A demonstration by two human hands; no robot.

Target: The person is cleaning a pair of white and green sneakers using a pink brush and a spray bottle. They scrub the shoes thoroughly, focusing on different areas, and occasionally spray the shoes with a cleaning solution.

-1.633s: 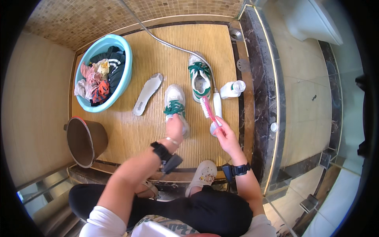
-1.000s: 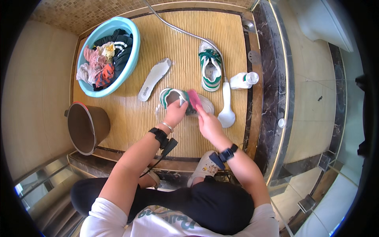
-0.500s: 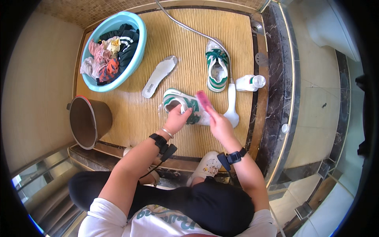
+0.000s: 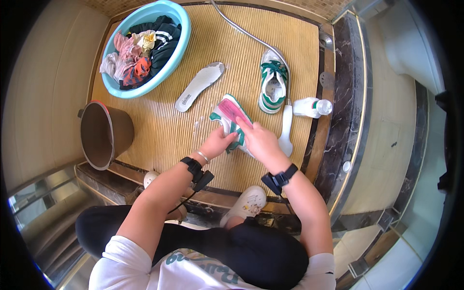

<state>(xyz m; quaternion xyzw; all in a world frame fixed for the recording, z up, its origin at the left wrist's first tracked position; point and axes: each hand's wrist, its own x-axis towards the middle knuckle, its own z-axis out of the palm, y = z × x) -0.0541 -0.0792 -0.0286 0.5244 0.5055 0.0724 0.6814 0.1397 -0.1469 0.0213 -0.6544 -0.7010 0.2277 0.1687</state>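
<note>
The left hand (image 4: pixel 218 143) is gripping a white and green sneaker (image 4: pixel 231 126) from its near side, its grip clamped on the shoe's side, while the shoe is lying tilted on the ribbed tan shower floor (image 4: pixel 159 130), near the middle of that floor and a little toward its near edge. The right hand (image 4: pixel 260 140) is holding a pink brush (image 4: pixel 232 109), its grip closed around the handle, and the brush head is lying flat against the top of the sneaker. A second white and green sneaker (image 4: pixel 273 87) is standing upright toward the floor's right edge, well apart from the held one. Just beside it, a white shower head (image 4: pixel 286 129) is lying on the floor with its metal hose (image 4: pixel 241 30) running off toward the far edge. A small white bottle (image 4: pixel 312 107) is lying on its side at the right edge. A white insole (image 4: pixel 199 86) is lying on the floor between the held sneaker and a light blue basin (image 4: pixel 180 50) full of clothes in the far left corner. A brown bucket (image 4: pixel 104 135) is sitting tipped at the near left corner.
</note>
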